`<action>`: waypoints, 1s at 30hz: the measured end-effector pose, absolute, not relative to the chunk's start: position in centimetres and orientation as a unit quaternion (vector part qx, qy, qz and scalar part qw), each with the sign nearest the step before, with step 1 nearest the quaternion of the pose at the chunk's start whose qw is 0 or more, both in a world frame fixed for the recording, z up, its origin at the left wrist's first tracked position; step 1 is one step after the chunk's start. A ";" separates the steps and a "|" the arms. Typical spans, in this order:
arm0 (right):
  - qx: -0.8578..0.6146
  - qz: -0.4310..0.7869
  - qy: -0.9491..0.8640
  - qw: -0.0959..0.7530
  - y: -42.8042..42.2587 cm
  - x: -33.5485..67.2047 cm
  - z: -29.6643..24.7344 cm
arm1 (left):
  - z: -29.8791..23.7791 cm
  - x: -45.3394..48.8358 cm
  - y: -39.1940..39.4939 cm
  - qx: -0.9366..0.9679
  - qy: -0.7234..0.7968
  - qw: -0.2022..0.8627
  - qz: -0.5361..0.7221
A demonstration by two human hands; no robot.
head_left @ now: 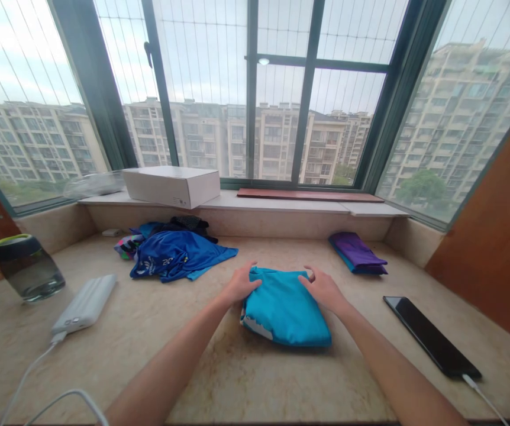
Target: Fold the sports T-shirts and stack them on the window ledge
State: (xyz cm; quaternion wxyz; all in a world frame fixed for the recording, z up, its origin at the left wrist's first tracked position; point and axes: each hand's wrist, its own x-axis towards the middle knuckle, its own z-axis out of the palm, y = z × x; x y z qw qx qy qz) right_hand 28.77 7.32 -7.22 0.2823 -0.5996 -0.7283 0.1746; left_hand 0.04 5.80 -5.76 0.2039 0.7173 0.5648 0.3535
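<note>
A folded turquoise garment [284, 309] lies on the marble ledge [246, 378] in front of me. My left hand [240, 284] rests on its far left corner, fingers bent over the cloth. Over the far right corner lies my right hand [323, 287], fingers spread and curled on the fabric. Both forearms reach in from the bottom edge.
A heap of unfolded blue and dark clothes [176, 251] lies at the back left. A folded purple garment [358, 252] sits back right. A phone [431, 335] on a cable lies right. A power bank [85, 303] and a water jar [26, 266] stand left, a white box [171, 185] on the sill.
</note>
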 end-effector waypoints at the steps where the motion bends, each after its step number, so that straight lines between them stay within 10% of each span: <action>1: -0.591 0.175 -0.737 0.279 7.4 28.9 -7.7 | -6.2 0.1 6.0 0.714 0.566 0.198 0.361; 9: -0.607 0.095 -0.728 0.302 7.5 28.9 -8.1 | -5.3 1.0 8.2 0.709 0.543 0.122 0.432; 15: -0.467 0.016 -0.835 0.292 4.4 27.5 -6.8 | -5.5 0.5 6.5 0.909 0.372 0.111 0.148; 25: -0.448 -0.071 -0.878 0.152 6.2 27.0 -7.1 | -7.3 1.0 3.2 0.812 0.575 0.014 0.095; 30: -0.303 0.118 -0.935 0.140 2.3 25.1 -6.2 | -7.6 0.6 2.9 0.793 0.592 -0.003 0.141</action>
